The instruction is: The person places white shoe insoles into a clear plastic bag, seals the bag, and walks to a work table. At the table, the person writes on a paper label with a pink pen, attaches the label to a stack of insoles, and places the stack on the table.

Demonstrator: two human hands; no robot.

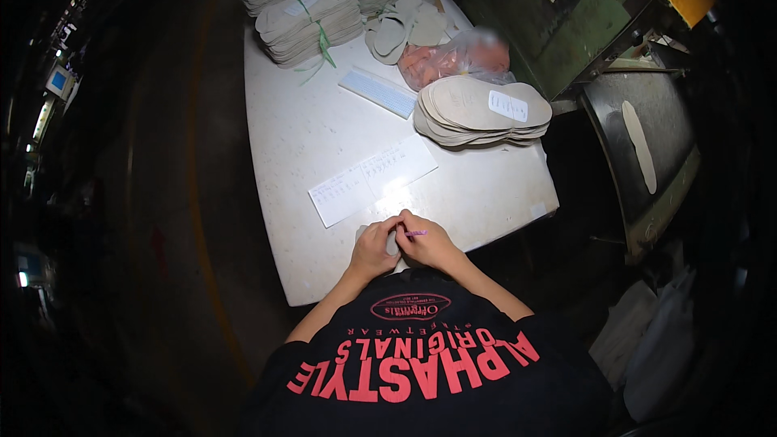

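My left hand (374, 252) is closed around a small greyish piece (393, 243) at the near edge of the white table. Most of that piece is covered by my fingers, so its full shape does not show. My right hand (426, 243) meets the left one at the fingertips, its fingers curled together. A thin purple pen-like stick (416, 233) pokes out from the right hand. Just beyond both hands lies an open white notebook (374, 178) with handwriting on its pages.
On the table (303, 142), a pile of beige insoles (477, 117) bears a white label. Behind it are a clear plastic bag (461, 61), loose insoles (405, 28) and tied insole stacks (312, 24). A blue-white ruled pad (377, 92) lies mid-table. Green machinery (558, 40) stands right.
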